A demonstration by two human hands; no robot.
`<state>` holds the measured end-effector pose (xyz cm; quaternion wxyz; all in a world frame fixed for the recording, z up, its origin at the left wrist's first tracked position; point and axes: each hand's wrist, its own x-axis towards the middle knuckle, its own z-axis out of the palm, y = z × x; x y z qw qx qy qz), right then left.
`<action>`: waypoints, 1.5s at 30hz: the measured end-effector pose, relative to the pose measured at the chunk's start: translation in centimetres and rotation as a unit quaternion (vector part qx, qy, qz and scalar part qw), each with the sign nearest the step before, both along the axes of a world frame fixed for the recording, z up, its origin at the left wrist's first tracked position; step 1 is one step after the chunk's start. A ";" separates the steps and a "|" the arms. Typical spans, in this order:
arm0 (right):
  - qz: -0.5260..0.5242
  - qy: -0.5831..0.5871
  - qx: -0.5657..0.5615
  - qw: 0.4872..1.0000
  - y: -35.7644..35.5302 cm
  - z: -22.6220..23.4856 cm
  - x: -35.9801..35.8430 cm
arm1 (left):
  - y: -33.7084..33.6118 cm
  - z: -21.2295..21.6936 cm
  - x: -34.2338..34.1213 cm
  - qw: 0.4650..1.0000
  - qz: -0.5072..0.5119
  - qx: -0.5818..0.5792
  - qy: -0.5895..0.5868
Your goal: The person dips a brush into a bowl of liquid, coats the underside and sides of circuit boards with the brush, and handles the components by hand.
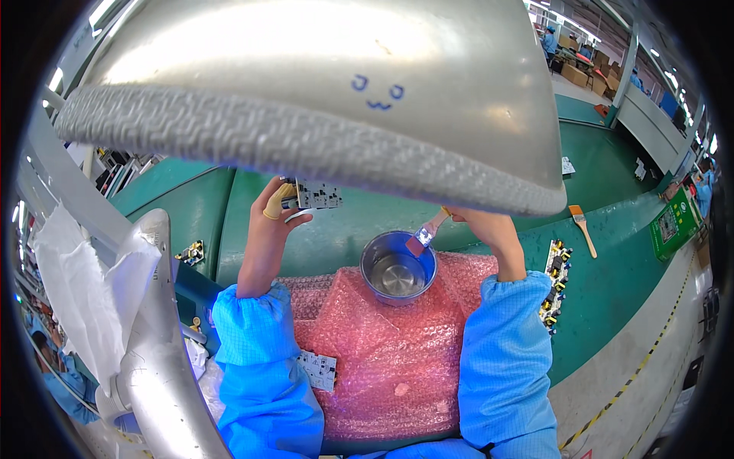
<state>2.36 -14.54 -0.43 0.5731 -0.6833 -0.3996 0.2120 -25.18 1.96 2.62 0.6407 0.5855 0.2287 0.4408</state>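
My left hand, with a yellowish cover on a finger, grips a small circuit board by its left side. Dark parts stick out behind the board, and the hood's edge passes close above it. My right hand is closed on the handle of a paintbrush; the hood hides part of this hand. The brush's reddish bristles point down at the right rim of a round metal cup. Clear liquid seems to lie at the cup's bottom. Pink bubble wrap is spread beneath the cup and between my forearms.
A large metal hood with a braided edge hangs low over the green bench. Another brush and a row of circuit boards lie right. One white board rests near my left sleeve; a metal arm stands left.
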 end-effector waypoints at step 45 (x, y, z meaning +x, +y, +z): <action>-0.072 -0.197 0.040 0.977 -1.3 2.4 -1.8 | 0.4 -0.9 0.0 0.992 -0.105 -0.019 -0.067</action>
